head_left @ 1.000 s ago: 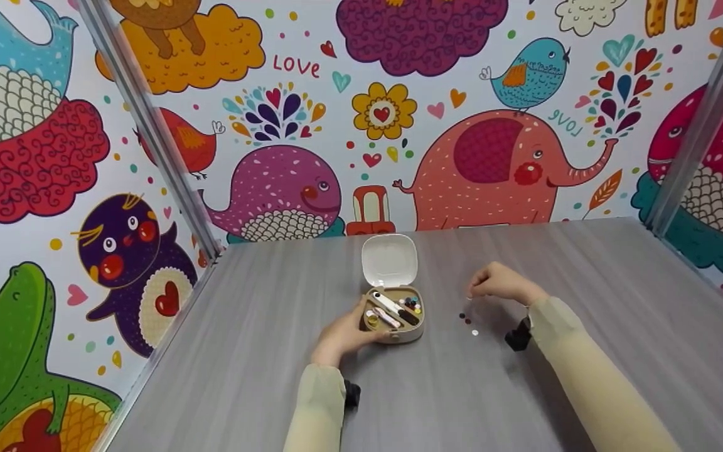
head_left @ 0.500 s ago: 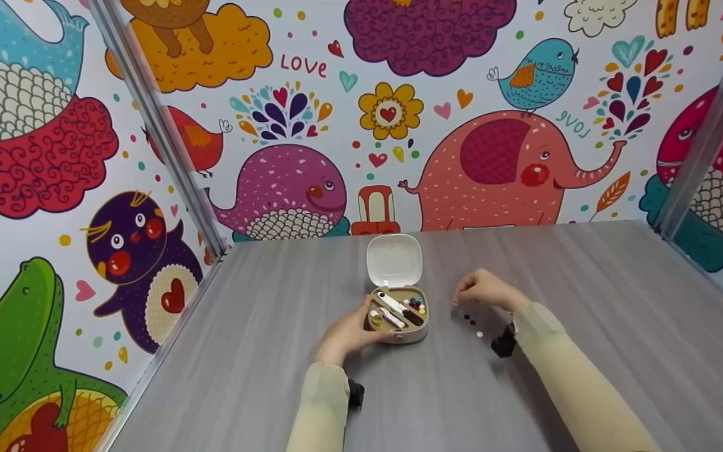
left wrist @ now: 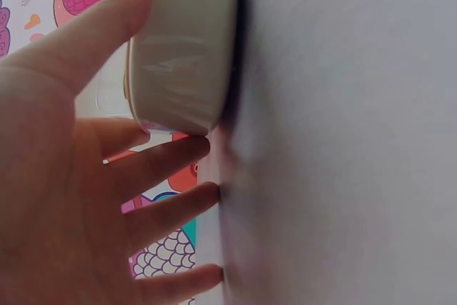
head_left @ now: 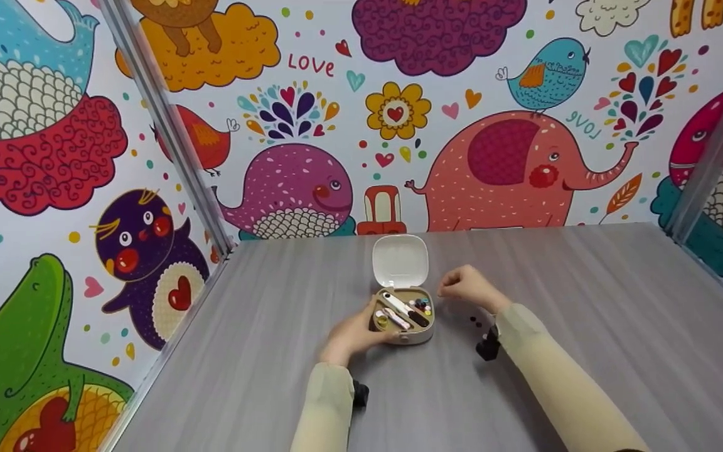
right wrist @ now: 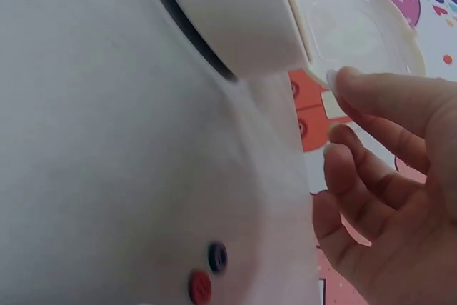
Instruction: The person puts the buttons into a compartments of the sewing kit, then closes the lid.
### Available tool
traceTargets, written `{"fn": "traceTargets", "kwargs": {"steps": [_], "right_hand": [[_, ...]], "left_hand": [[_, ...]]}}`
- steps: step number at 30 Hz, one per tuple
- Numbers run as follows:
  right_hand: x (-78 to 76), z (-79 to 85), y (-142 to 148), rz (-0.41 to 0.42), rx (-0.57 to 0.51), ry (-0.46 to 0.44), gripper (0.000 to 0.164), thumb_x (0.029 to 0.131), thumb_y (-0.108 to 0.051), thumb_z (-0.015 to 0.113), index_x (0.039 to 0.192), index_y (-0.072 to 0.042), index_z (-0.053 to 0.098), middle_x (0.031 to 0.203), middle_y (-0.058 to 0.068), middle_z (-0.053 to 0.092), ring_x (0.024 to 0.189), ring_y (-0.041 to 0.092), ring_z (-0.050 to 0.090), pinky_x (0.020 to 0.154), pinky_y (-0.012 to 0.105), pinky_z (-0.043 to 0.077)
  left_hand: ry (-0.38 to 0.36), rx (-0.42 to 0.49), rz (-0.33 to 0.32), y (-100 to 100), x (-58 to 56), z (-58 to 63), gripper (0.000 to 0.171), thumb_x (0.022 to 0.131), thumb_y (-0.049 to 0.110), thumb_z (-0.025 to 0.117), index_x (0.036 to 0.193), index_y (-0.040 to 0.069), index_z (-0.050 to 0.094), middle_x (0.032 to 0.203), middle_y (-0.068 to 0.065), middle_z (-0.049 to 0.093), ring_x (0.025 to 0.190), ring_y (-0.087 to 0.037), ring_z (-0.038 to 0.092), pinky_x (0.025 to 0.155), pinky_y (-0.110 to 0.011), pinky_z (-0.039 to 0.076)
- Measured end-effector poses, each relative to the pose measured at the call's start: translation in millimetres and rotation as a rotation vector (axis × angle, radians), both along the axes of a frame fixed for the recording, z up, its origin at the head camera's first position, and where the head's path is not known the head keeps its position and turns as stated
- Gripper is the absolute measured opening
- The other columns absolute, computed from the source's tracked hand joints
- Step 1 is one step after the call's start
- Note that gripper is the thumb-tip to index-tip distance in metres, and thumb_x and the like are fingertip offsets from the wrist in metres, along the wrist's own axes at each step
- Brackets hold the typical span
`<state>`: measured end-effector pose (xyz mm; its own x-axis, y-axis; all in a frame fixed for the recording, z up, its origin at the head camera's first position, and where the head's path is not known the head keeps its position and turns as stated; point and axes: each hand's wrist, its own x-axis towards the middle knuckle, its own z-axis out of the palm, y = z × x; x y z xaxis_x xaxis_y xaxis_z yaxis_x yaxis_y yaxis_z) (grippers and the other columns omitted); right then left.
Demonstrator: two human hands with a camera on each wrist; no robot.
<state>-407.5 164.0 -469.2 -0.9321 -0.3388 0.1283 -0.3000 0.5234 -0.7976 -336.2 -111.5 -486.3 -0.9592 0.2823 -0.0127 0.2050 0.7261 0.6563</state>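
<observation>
A small cream box (head_left: 419, 338) stands on the table, its white lid (head_left: 400, 260) tipped up at the back. My left hand (head_left: 352, 336) holds it at the front left, thumb on the front wall and fingers by the side, as the left wrist view shows. Inside lie a white-and-black stick-like tool (head_left: 399, 304), a smaller pale tool (head_left: 397, 319) and several coloured buttons (head_left: 423, 306). Just right of the box, my right hand (head_left: 471, 289) is raised above the table. Between its thumb and index finger it pinches a small white button (right wrist: 332, 81), partly hidden.
On the table right of the box lie a dark button (right wrist: 218, 256) and a reddish button (right wrist: 201, 287). The grey table (head_left: 261, 376) meets a patterned wall (head_left: 393, 169) at the back and another at the left.
My right hand has moved left toward the box with the white button in its pinch. The left hand keeps its hold on the box. The head view has shifted slightly.
</observation>
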Motion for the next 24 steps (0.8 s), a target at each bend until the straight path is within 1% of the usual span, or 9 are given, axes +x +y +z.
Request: {"fn": "traceTargets", "kwargs": {"steps": [3, 6, 12, 15, 19, 24], "right_hand": [[-0.6, -1.5, -8, -0.035, -0.009, 0.02, 0.006, 0.081, -0.003, 0.072, 0.081, 0.003, 0.073, 0.072, 0.003, 0.068, 0.063, 0.009, 0.055, 0.06, 0.025, 0.045], [-1.9, -2.7, -15, -0.05, -0.018, 0.052, 0.007, 0.079, -0.004, 0.074, 0.08, 0.004, 0.074, 0.071, 0.003, 0.068, 0.063, 0.009, 0.055, 0.061, 0.025, 0.046], [-3.7, -4.5, -24, -0.062, 0.015, 0.089, 0.006, 0.077, -0.007, 0.076, 0.077, -0.002, 0.075, 0.069, 0.0, 0.067, 0.059, 0.008, 0.052, 0.057, 0.024, 0.043], [-4.7, -5.8, -27, -0.055, 0.024, 0.112, 0.006, 0.076, -0.008, 0.076, 0.076, -0.002, 0.075, 0.068, -0.001, 0.067, 0.059, 0.008, 0.051, 0.056, 0.024, 0.042], [-4.8, -7.0, -31, -0.059, 0.015, 0.119, 0.005, 0.076, -0.006, 0.075, 0.076, -0.001, 0.075, 0.066, -0.001, 0.066, 0.057, 0.008, 0.051, 0.054, 0.024, 0.042], [-4.5, -9.1, -36, -0.08, 0.029, 0.122, 0.004, 0.075, -0.006, 0.076, 0.075, -0.002, 0.075, 0.066, -0.002, 0.066, 0.057, 0.008, 0.05, 0.053, 0.024, 0.041]], "left_hand": [[0.006, -0.005, -0.003, 0, -0.7, 0.0, 0.101, 0.079, 0.055, 0.072, 0.155, 0.009, 0.023, 0.142, -0.023, 0.046, 0.122, -0.04, 0.051, 0.098, -0.051, 0.042], [0.007, -0.012, 0.0, 0, -1.1, -0.1, 0.102, 0.079, 0.056, 0.072, 0.154, 0.009, 0.023, 0.143, -0.023, 0.045, 0.123, -0.04, 0.05, 0.099, -0.05, 0.041], [0.006, 0.001, -0.008, 1, -0.2, 1.7, 0.101, 0.08, 0.054, 0.073, 0.154, 0.008, 0.023, 0.144, -0.023, 0.044, 0.124, -0.039, 0.049, 0.1, -0.05, 0.041], [0.012, 0.004, -0.011, 1, 0.3, 2.5, 0.101, 0.08, 0.053, 0.073, 0.154, 0.006, 0.023, 0.143, -0.024, 0.045, 0.123, -0.039, 0.05, 0.099, -0.05, 0.041], [0.016, -0.004, -0.01, 1, 0.1, 2.2, 0.101, 0.08, 0.054, 0.073, 0.154, 0.007, 0.023, 0.142, -0.024, 0.045, 0.123, -0.04, 0.05, 0.099, -0.05, 0.041], [0.02, -0.024, -0.007, 1, -0.5, 0.4, 0.1, 0.08, 0.054, 0.072, 0.154, 0.007, 0.023, 0.143, -0.023, 0.046, 0.123, -0.039, 0.051, 0.098, -0.05, 0.042]]}}
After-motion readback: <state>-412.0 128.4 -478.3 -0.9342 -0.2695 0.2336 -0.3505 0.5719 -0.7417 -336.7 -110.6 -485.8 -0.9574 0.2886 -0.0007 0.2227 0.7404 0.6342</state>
